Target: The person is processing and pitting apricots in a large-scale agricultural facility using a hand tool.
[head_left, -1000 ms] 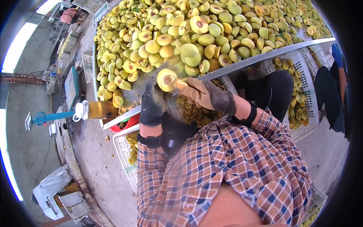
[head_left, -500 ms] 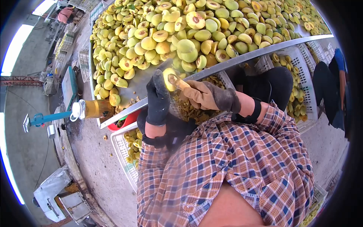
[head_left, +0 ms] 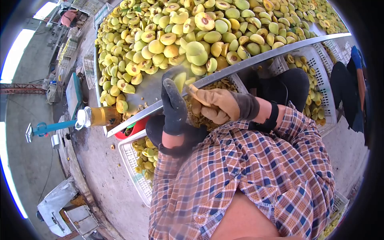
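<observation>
My left hand, in a dark glove, holds a yellow-green stone-fruit half near the metal table's front edge. The fruit is turned edge-on and blurred, so its cut face is hard to see. My right hand, in a brown glove, grips a short tan tool with its tip pointing at the fruit, apparently just apart from it. Below both hands lies a crate of brownish fruit scraps. Beyond them, halved fruits, several showing brown centres, are heaped on the table.
The table's metal rim runs across in front of me. A jar of amber liquid stands at its left corner. White crates of fruit stand at left and right, with a red tub beneath. Another person's dark-clothed leg is at far right.
The fruit half has turned from showing its cut face to edge-on. The tool has drawn back from its centre, and my left hand has shifted slightly right.
</observation>
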Demonstrator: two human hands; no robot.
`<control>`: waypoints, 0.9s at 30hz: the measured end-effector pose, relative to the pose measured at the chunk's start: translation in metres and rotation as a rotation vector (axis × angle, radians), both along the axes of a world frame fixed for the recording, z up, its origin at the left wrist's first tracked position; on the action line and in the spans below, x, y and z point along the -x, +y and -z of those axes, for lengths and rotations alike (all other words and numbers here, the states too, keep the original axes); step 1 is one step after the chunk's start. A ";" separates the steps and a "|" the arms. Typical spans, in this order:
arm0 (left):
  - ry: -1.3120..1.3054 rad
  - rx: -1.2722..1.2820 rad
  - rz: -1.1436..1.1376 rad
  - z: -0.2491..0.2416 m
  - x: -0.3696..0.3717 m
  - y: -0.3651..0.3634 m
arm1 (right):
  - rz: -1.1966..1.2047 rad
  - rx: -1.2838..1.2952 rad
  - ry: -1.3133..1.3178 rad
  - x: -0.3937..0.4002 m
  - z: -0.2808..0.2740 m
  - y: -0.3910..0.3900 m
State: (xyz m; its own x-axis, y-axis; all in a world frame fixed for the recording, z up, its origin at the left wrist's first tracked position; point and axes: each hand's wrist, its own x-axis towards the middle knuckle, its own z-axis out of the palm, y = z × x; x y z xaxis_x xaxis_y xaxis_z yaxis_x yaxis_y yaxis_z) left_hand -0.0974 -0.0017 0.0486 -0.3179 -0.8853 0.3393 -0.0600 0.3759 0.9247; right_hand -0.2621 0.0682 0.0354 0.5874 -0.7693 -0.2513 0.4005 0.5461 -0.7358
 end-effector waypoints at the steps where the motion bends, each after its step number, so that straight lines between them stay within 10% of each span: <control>1: 0.000 -0.032 0.011 0.010 -0.006 -0.002 | -0.003 0.001 0.100 -0.002 -0.008 0.001; 3: -0.408 0.627 -0.234 0.049 -0.027 -0.014 | -0.004 0.002 0.302 -0.007 -0.016 0.001; 5: -0.424 0.650 -0.192 0.041 -0.028 -0.012 | 0.053 0.323 0.360 -0.009 0.003 -0.001; 8: -0.380 0.427 -0.064 0.042 -0.029 -0.015 | 0.007 0.260 0.380 -0.007 0.009 -0.006; 13: 0.740 -0.912 0.318 0.015 -0.014 -0.021 | -0.128 0.194 0.173 0.002 0.013 -0.003; 16: 0.980 -0.969 0.154 0.024 -0.004 -0.025 | 0.261 0.973 0.803 -0.014 0.044 -0.010; 19: 1.013 -0.901 0.016 0.036 -0.013 -0.047 | 0.263 0.965 0.769 -0.003 0.055 -0.005; 23: -0.326 -0.297 -0.096 0.052 -0.065 -0.091 | 0.084 0.472 0.992 0.027 0.075 0.014; 24: -0.741 0.027 -0.036 0.046 -0.065 -0.094 | 0.314 0.650 0.693 0.033 0.144 0.009; 27: -1.161 0.347 0.076 0.046 -0.048 -0.103 | 0.257 0.477 1.071 0.036 0.103 0.009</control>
State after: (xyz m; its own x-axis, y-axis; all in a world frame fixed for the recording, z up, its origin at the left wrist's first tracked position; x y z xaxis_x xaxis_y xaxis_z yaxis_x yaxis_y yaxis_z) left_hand -0.0499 -0.1043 0.0026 -0.6376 -0.7696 0.0331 -0.7528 0.6317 0.1849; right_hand -0.2985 0.0775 -0.0671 0.0695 -0.9819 -0.1763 -0.4814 0.1217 -0.8680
